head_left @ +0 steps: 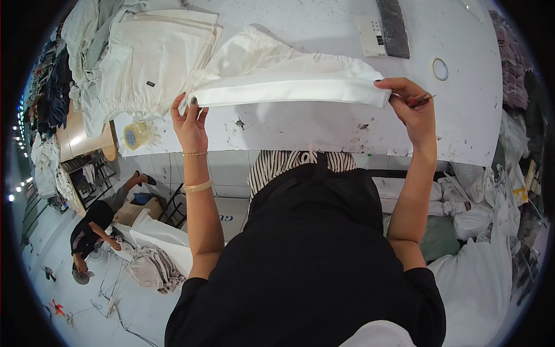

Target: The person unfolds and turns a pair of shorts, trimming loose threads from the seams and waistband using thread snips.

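A white garment (283, 66) with a gathered edge along a wide flat band (289, 93) is held up over the front of the white table. At the band's left end, my left hand (189, 121) pinches the cloth between thumb and fingers. My right hand (413, 110) grips the band's other end, thumb on top. A small red-handled tool (417, 101) with a pointed tip also sits in my right hand; its exact kind is hard to make out. Between the hands the band is stretched nearly straight.
Stacked white garments (153, 58) lie at the table's left, by a roll of clear tape (134, 136). A tape ring (440, 69) and a dark flat strip (394, 29) are at the right. A person (95, 228) bends over cloth on the floor at lower left. Bagged fabric (474, 222) is heaped at right.
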`<action>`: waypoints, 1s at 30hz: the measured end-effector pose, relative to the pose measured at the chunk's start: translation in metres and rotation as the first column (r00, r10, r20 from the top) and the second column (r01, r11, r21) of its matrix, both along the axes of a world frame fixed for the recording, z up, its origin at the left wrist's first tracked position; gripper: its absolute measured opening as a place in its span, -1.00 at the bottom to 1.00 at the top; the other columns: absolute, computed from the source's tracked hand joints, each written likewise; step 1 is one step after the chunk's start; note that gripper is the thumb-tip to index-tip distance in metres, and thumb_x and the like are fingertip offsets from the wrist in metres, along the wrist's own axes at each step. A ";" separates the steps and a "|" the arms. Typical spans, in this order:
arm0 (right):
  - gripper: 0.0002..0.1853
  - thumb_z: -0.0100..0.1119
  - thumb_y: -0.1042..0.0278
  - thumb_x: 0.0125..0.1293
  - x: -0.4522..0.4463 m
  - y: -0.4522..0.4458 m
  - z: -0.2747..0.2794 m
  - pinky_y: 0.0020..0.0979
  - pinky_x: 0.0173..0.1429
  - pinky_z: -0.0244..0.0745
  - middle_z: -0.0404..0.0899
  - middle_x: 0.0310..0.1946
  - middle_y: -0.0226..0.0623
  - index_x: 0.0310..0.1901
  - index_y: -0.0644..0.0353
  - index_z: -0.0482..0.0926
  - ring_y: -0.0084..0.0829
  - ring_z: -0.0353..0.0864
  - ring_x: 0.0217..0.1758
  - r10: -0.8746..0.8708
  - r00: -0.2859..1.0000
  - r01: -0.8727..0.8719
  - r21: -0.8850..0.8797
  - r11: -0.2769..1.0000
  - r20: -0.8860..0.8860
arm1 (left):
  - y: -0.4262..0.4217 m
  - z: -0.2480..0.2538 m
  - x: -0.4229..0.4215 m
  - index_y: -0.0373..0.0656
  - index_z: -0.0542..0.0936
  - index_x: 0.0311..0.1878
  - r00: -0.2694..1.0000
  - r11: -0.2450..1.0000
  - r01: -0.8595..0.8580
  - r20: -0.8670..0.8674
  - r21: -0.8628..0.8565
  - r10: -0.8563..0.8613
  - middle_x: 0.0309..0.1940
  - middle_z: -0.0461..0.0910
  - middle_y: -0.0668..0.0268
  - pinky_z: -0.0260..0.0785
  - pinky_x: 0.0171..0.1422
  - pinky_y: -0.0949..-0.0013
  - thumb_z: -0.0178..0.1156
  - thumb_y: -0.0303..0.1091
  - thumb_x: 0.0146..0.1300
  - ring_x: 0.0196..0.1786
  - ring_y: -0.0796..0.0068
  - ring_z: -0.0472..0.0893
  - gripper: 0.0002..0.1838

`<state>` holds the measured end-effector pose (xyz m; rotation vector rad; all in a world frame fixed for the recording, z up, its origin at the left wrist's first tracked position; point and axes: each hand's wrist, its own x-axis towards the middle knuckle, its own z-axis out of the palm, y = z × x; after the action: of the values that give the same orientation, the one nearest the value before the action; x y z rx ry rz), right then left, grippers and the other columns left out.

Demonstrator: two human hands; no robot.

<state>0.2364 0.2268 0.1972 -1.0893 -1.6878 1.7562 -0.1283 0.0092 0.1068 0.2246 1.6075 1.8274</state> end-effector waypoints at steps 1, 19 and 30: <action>-0.59 -0.15 0.73 -0.01 -0.001 0.000 0.000 -0.73 -0.21 0.28 0.66 -0.22 -0.35 -0.16 0.30 0.62 -0.76 0.42 -0.33 -0.013 1.000 0.013 0.010 1.000 0.012 | 0.000 -0.001 0.000 -0.04 0.33 0.21 1.000 1.000 -0.011 0.006 -0.006 0.011 -0.23 0.58 0.38 0.53 -0.07 0.44 0.04 -0.59 0.28 -0.22 0.61 0.57 -0.57; -0.52 -0.20 0.76 0.00 0.027 0.040 -0.055 -0.68 -0.60 -0.14 0.50 -0.16 -0.33 0.02 0.36 0.45 -0.78 -0.05 -0.68 -0.272 0.961 0.274 -0.030 0.961 0.054 | 0.007 0.026 0.033 -0.24 0.50 0.10 0.895 0.948 0.275 -0.317 -0.160 -0.313 -0.19 0.63 0.25 0.52 -0.11 0.48 0.07 -0.70 0.18 -0.24 0.57 0.59 -0.60; -0.71 0.08 0.45 0.30 0.010 0.054 -0.066 -0.65 -0.57 -0.14 0.25 -0.63 -0.57 0.01 0.41 0.47 -0.78 0.01 -0.68 -0.395 0.915 0.388 -0.089 0.917 -0.080 | 0.028 0.016 0.014 -0.22 0.58 -0.29 0.791 0.938 0.138 -0.535 -0.318 -0.298 -0.66 0.35 0.47 0.19 -0.53 0.58 0.22 -0.35 0.20 -0.65 0.65 0.33 -0.87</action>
<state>0.2464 0.2810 0.1316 -1.2516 -1.2497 1.5885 -0.1139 0.0371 0.1229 0.8813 2.1093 1.4078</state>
